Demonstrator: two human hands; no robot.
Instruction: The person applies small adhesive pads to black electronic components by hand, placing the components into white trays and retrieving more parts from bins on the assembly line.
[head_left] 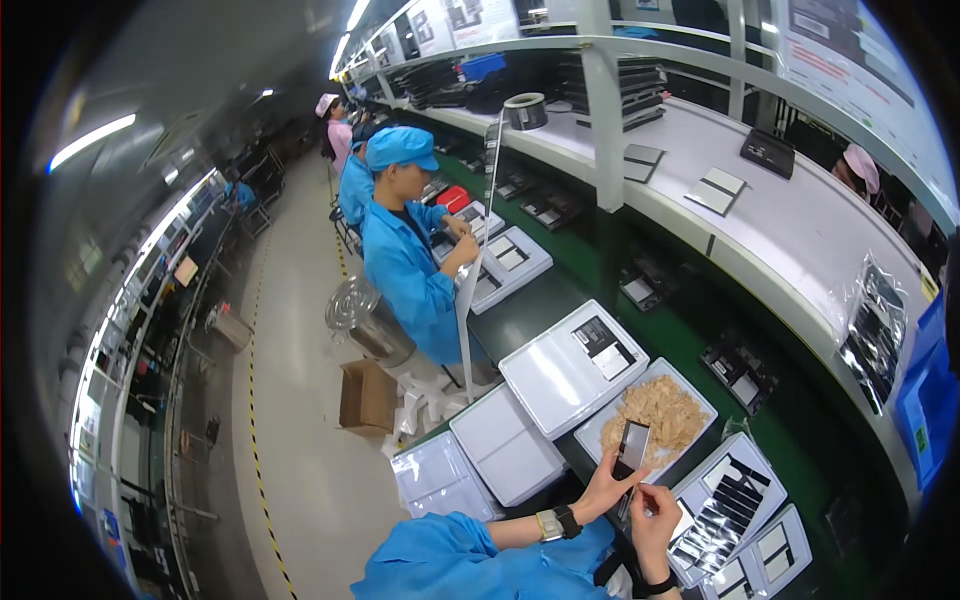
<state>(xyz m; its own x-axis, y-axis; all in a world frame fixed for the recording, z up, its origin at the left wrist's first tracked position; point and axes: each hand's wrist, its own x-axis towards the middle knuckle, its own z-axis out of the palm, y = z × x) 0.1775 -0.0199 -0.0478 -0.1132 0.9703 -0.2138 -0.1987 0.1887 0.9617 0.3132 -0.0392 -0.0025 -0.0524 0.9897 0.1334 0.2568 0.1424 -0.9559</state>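
While your left hand (602, 488) pinched a dark rectangular part (632, 446) between its fingers at the frame's lower right, your right hand (655, 522) bunched its own just below, their hold unclear; beyond lay a white tray (591, 433) of tan scraps (665, 412).

dark bench (515, 322): white trays (545, 375) | green strip (690, 325): flat black units (738, 378), probably electronic

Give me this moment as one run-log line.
left hand: holds flat dark piece | right hand: close beside left | nearby: white tray of tan scraps
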